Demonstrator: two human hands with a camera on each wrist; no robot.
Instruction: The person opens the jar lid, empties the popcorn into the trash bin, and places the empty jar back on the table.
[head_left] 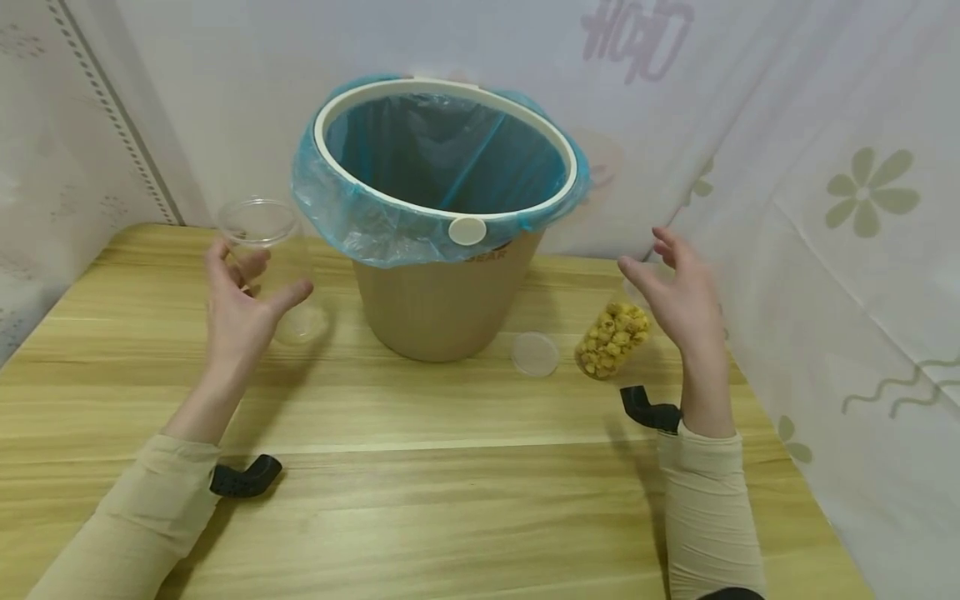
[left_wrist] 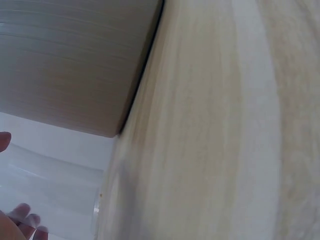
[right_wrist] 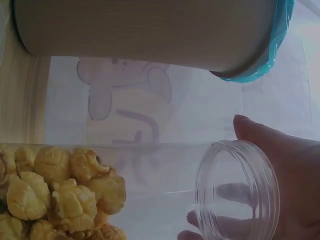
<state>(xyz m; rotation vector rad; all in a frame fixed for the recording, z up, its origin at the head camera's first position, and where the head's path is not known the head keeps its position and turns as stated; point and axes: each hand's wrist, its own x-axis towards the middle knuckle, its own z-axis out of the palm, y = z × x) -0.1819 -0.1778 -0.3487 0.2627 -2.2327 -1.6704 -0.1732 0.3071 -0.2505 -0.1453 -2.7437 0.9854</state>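
At the left, my left hand (head_left: 243, 312) is around a clear, empty plastic jar (head_left: 262, 221), its thumb and fingers spread apart. In the left wrist view the fingertips (left_wrist: 27, 220) show beside the jar's clear wall (left_wrist: 55, 185); whether they touch it I cannot tell. On the right stands another clear jar, partly filled with yellow popcorn (head_left: 613, 340). My right hand (head_left: 682, 296) is by its top, thumb and fingers parted. The right wrist view shows that jar's uncapped neck (right_wrist: 237, 187) between thumb and fingers, with no clear grip.
Between the hands stands a beige bin (head_left: 442, 308) with a blue plastic liner (head_left: 360, 225) held under its white rim ring (head_left: 326, 137). A round clear lid (head_left: 535, 354) lies on the wooden table (head_left: 420, 500) between bin and popcorn jar. Patterned cloth (head_left: 750, 100) hangs behind.
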